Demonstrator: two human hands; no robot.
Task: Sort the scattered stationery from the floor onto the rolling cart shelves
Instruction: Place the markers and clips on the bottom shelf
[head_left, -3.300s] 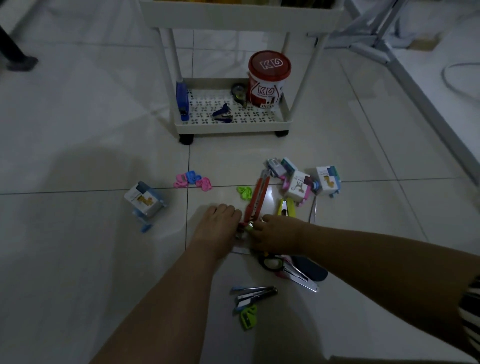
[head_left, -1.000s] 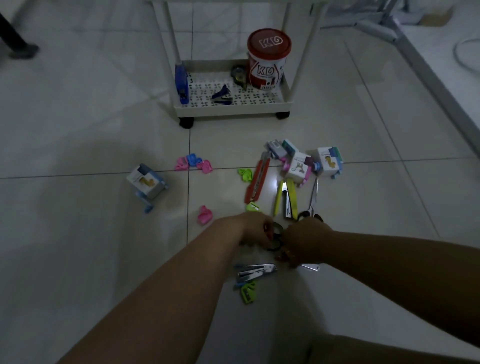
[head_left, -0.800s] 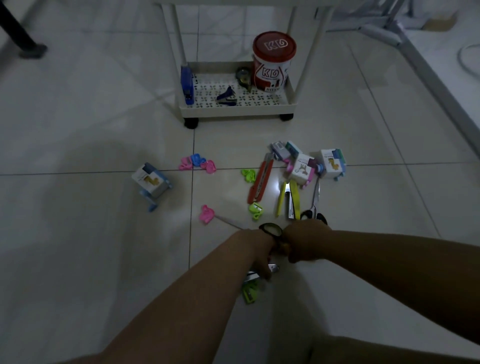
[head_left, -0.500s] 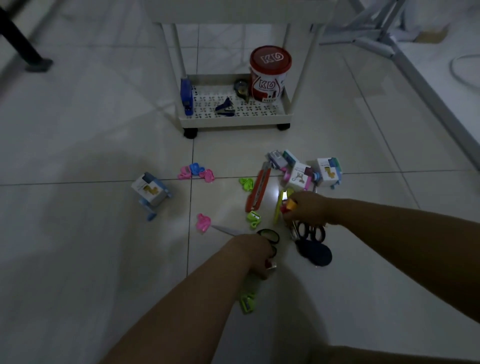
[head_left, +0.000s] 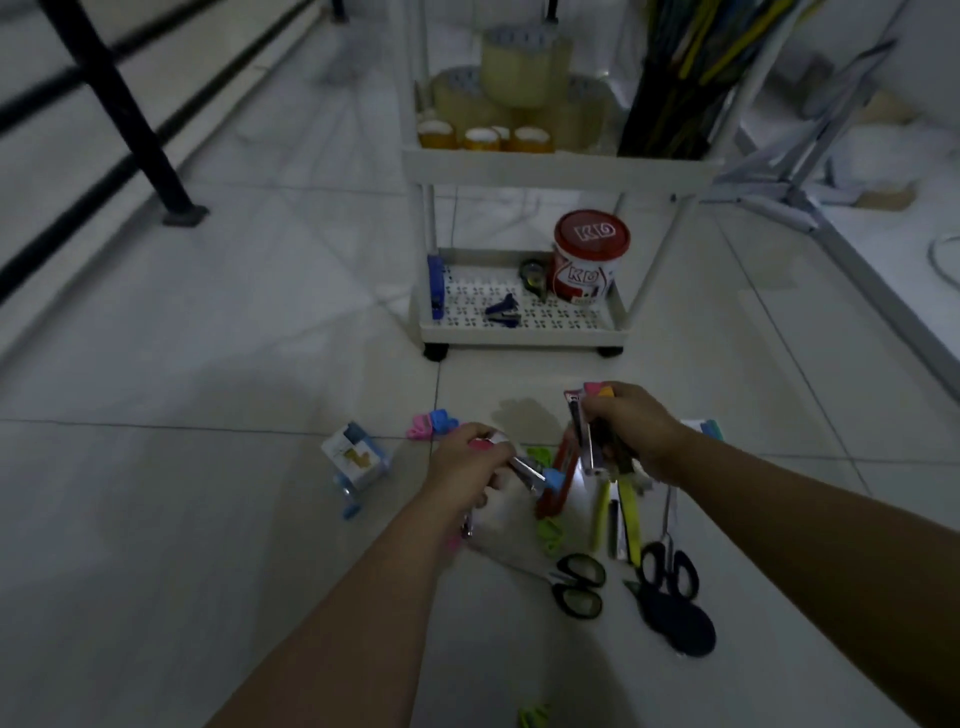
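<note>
A dim room is floored in large, glossy pale tiles (head_left: 208, 519) with thin dark grout lines, and black metal bars and a footed post (head_left: 156, 156) cross the upper left, while a pale slanted frame (head_left: 789, 176) and a raised white ledge (head_left: 883, 291) run along the right. A white rolling cart (head_left: 550, 161) stands on the tiles on dark casters; its upper tray holds stacked rolls of clear tape (head_left: 514, 78) and a dark cup of coloured sticks (head_left: 675, 78), and its perforated lower shelf (head_left: 571, 317) carries a red-lidded white tub (head_left: 589, 254), a blue stapler standing on edge (head_left: 435, 286), a small tape dispenser (head_left: 532, 273) and a dark blue staple remover (head_left: 505, 310). Scattered stationery lies on the floor in front of the cart: two black-handled scissors (head_left: 579, 584), a dark oval case (head_left: 678, 621), yellow-green cutters (head_left: 626, 514), an orange cutter (head_left: 558, 483), a small white box with blue clips (head_left: 356, 460), and pink and blue clips (head_left: 431, 423). The left hand (head_left: 467, 467) is curled around a small metal stapler with a blue tip (head_left: 535, 475), the right hand (head_left: 636, 431) grips a bundle of slim tools (head_left: 587, 436), and both are raised above the pile, apart.
</note>
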